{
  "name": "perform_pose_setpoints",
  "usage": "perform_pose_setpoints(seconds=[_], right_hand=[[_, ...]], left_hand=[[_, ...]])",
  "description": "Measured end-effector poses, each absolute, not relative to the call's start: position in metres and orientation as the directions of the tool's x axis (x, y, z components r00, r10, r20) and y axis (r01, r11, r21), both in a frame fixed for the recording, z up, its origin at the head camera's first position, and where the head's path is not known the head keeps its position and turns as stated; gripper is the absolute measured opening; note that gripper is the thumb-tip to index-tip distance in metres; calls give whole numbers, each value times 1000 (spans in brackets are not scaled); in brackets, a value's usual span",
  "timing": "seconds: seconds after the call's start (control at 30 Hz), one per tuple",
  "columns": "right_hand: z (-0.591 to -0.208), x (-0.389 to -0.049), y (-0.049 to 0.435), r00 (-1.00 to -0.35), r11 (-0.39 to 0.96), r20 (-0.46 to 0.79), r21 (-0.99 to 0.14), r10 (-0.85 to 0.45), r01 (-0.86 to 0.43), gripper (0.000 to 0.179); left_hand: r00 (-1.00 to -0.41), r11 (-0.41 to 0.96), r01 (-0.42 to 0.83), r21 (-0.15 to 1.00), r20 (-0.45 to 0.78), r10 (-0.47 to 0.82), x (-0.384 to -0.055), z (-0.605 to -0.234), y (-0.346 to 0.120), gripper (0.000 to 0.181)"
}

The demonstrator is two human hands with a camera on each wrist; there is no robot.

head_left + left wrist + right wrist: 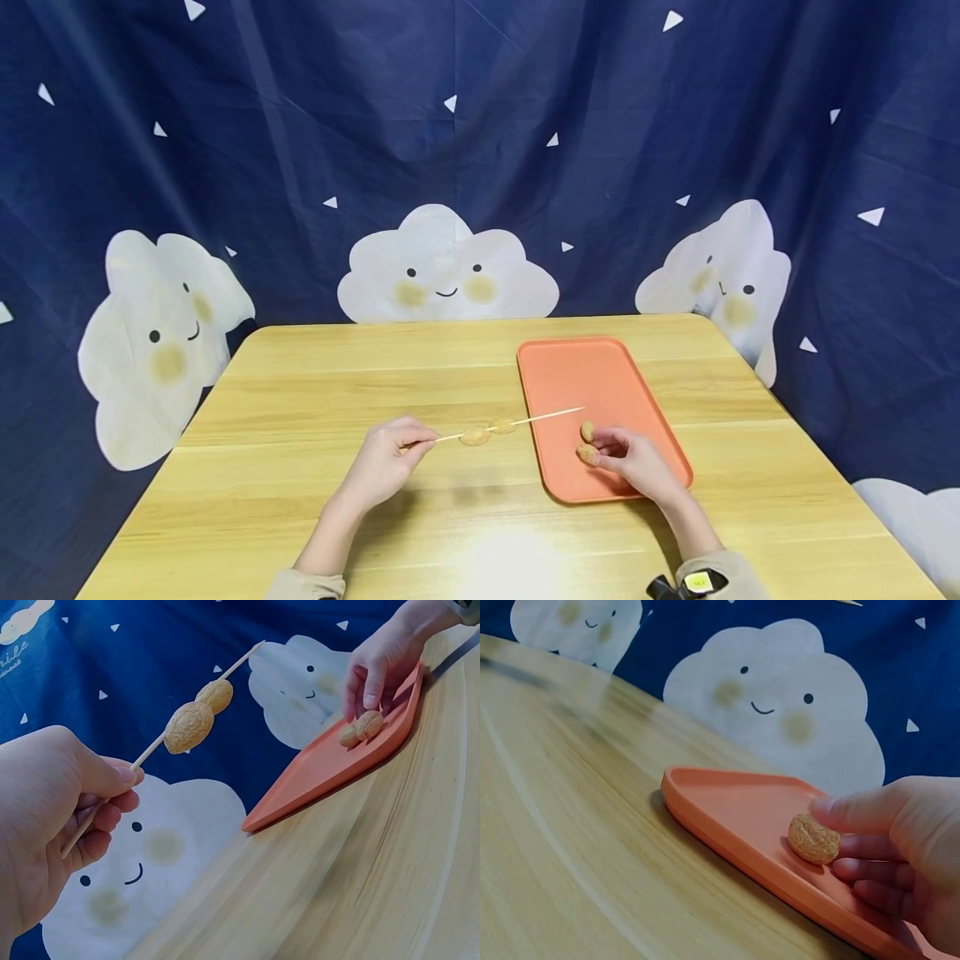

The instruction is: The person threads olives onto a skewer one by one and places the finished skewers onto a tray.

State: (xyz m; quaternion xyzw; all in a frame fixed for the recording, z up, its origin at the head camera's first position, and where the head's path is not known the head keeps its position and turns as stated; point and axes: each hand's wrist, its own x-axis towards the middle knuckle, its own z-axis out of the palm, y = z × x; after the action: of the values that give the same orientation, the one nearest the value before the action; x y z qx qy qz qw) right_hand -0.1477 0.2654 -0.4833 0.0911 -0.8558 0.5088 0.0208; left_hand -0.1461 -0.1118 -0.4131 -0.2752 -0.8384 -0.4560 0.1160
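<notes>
My left hand pinches a thin wooden skewer near its blunt end, thumb on top. Two wrinkled golden-brown puffed balls are threaded on it, side by side around its middle. The bare pointed tip reaches over the left part of the orange tray. Over that tray, my right hand has thumb and fingers around a similar puffed ball, pinching it low over the tray's surface. A second loose ball shows close by its fingers in the head view; in the right wrist view it is hidden.
The shallow tray has a raised rim and lies on the right half of a wooden table. Behind and beside the table hangs a dark blue curtain with white clouds. A bright light reflection lies on the table's near part.
</notes>
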Motion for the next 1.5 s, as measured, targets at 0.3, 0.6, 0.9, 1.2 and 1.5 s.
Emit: perform_pose_setpoints(seconds=[0.3, 0.6, 0.9, 1.2, 1.5], right_hand=[[-489, -148, 259, -981, 563, 146, -804, -127, -193, 36], [-486, -145, 258, -986, 555, 129, -815, -107, -167, 33], [-474, -139, 256, -978, 441, 135, -876, -161, -194, 33], [-449, -137, 244, -957, 255, 219, -930, -189, -263, 35], [-427, -135, 235, -918, 191, 302, -915, -256, -355, 33]], left_hand=[[-820, 420, 569, 707, 447, 359, -146, -417, -109, 10], [-841, 432, 536, 726, 411, 352, -145, -417, -110, 10], [-862, 464, 503, 729, 384, 330, -147, -416, -113, 11], [-858, 470, 513, 719, 424, 288, -149, -412, -117, 12], [-828, 472, 558, 682, 490, 271, -152, -410, -122, 14]])
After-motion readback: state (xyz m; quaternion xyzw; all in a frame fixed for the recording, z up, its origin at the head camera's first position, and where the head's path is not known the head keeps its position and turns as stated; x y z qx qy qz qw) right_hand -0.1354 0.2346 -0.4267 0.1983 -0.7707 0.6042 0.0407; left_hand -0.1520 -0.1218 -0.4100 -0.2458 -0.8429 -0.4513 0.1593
